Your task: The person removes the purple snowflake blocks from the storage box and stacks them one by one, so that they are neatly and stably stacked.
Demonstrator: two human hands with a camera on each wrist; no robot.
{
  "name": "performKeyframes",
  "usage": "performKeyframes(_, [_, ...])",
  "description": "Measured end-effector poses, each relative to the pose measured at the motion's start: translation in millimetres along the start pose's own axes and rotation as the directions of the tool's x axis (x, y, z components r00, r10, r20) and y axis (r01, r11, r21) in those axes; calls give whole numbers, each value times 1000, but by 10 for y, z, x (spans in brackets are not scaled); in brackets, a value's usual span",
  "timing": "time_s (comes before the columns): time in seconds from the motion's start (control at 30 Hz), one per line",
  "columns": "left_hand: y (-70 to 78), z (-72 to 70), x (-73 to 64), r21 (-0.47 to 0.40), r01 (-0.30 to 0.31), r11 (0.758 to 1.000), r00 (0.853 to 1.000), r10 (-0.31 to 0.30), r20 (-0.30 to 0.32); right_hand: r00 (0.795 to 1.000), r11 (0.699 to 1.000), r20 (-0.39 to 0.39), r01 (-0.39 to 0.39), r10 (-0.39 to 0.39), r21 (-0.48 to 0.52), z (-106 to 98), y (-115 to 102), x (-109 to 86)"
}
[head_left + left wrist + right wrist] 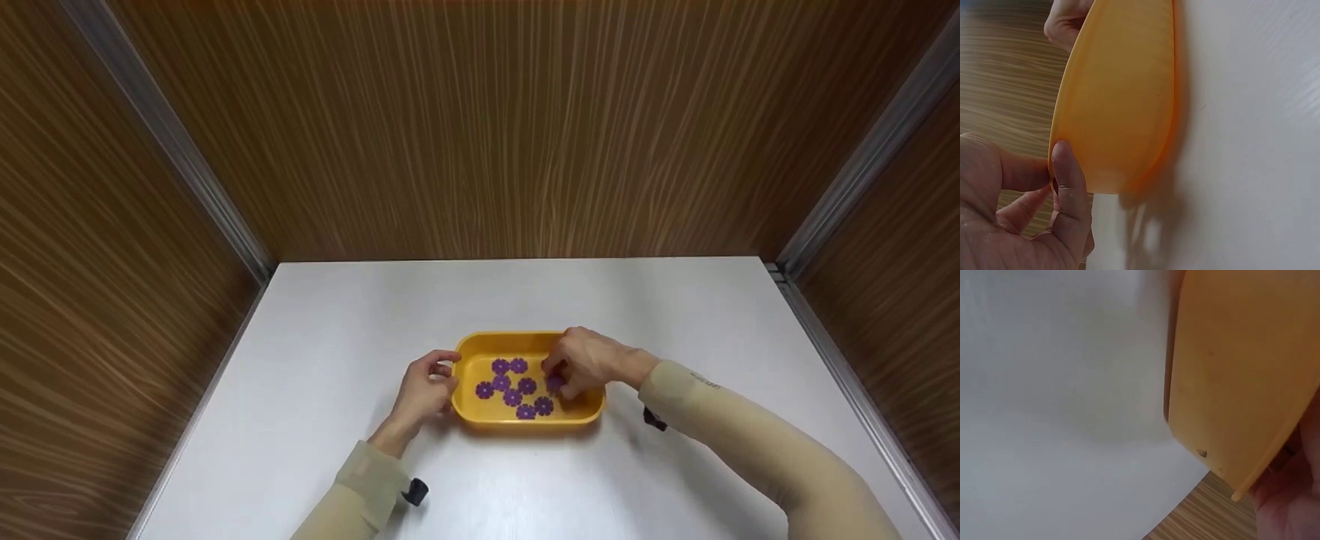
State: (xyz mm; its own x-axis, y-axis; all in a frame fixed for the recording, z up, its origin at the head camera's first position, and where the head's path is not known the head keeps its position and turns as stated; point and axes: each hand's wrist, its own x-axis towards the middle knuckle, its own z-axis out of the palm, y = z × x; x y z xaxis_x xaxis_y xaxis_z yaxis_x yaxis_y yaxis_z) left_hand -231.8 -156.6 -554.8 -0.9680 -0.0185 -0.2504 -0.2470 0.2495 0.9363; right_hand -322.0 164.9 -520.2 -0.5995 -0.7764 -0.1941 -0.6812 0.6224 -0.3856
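Note:
A yellow plastic tray (517, 423) stands on the white table. Several purple flower-shaped pieces (512, 397) are spread over its floor. At the tray's left end my left hand (422, 390) grips the rim; in the left wrist view its thumb (1069, 180) lies against the outer wall, with fingers at the rim. My right hand (585, 360) reaches over the right end into the tray, its curled fingers pinching a purple flower-shaped piece (555, 382) that they partly cover. From the right wrist, the tray wall (1241, 371) hides most of that hand.
The white table (345, 322) is bounded by wood-grain panels (480, 150) at the back and both sides. Metal rails (187, 157) run along the corners. Black wrist devices (415, 492) sit under the sleeves.

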Motion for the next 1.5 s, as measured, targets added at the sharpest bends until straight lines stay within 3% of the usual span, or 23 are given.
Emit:
performKeyframes(0.17, [0,-8,-16,-22,-31,999,999,32,18,994,997,-111,28,-20,70,-46,37,-110])
performKeyframes(0.33, [6,-13,-20,-3,-16,1000,1000,16,11,972,995,-219,92,-84,24,-107,58,-204])
performKeyframes(0.47, [6,-18,-9,-2,-4,1000,1000,4,5,962,995,-258,95,-95,-12,-155,68,-297])
performKeyframes(0.8, [-5,-26,12,-14,-3,1000,1000,3,3,930,993,-352,117,-107,8,-154,196,-532])
performKeyframes(0.97, [-9,-25,0,-4,-5,1000,1000,5,1,918,995,-386,101,-90,8,-145,253,-668])
performKeyframes(1.17, [-10,-15,-22,0,-32,999,999,32,6,888,997,-454,81,-67,11,-106,361,-826])
performKeyframes(1.37, [0,5,-27,2,-37,999,999,37,9,863,999,-505,28,-3,42,-22,480,-1007])
performKeyframes(1.5, [1,-2,-24,-4,-35,999,999,35,8,857,998,-513,-21,49,59,47,525,-1091])
